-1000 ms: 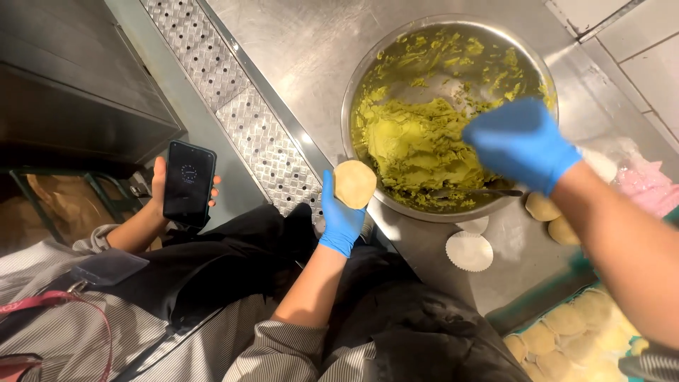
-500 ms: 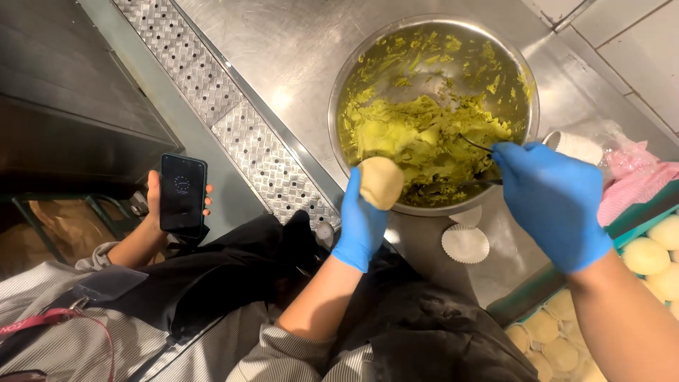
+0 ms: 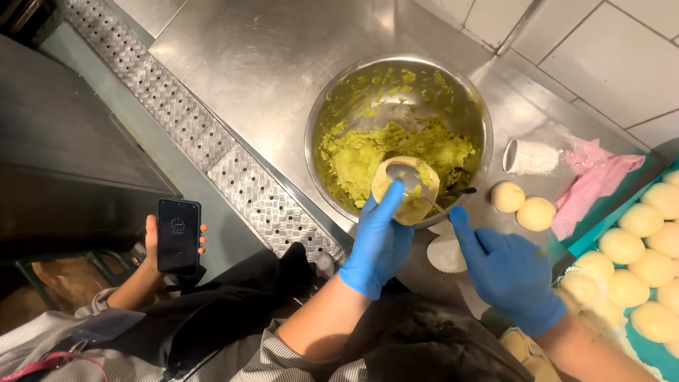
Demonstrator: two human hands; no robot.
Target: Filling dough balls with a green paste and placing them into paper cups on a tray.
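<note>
Blue-gloved left hand [image 3: 378,244] cups dough round [image 3: 405,189]; right hand [image 3: 506,269] grips spoon [image 3: 417,185] | over steel bowl [image 3: 325,113]

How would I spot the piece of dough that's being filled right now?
Find the big steel bowl of green filling on the counter. At its near rim the left hand, in a blue glove, cups a round dough disc with a spoon and green filling on it. The other dough balls lie on the counter, plain and untouched.
</note>
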